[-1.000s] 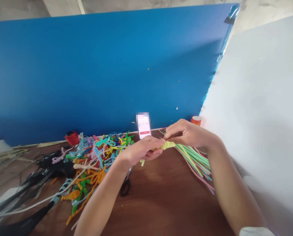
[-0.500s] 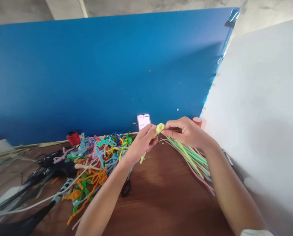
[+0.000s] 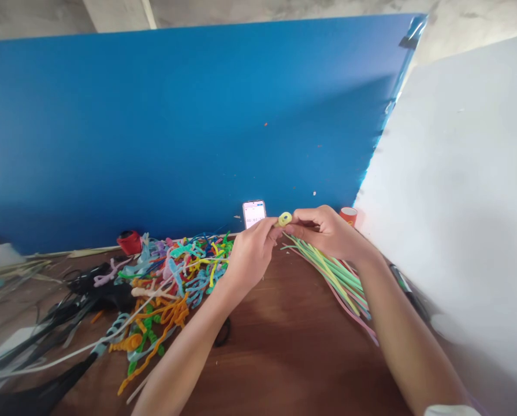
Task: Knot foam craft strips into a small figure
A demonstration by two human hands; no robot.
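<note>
Between my two hands is a yellow pipe cleaner [image 3: 285,219], coiled into a small ring with a hole in its middle. My left hand [image 3: 255,248] pinches it from the left, the fingers closed. From the right, my right hand [image 3: 323,231] grips its edge between thumb and fingers. The rest of its length is hidden by my left hand. Under my right hand lies a bundle of straight pipe cleaners [image 3: 334,274] in green, yellow and pink.
A heap of bent, many-coloured pipe cleaners [image 3: 184,271] covers the table's left part. A phone [image 3: 253,212] with a timer leans on the blue panel [image 3: 189,127]. Scissors [image 3: 222,334] lie partly behind my left forearm. An orange-red roll [image 3: 348,215] stands at right, black cables [image 3: 89,300] at left.
The yellow ring has turned so its hole faces me more. My left hand has rotated and moved closer to my right, and the hanging yellow tail is now hidden.
</note>
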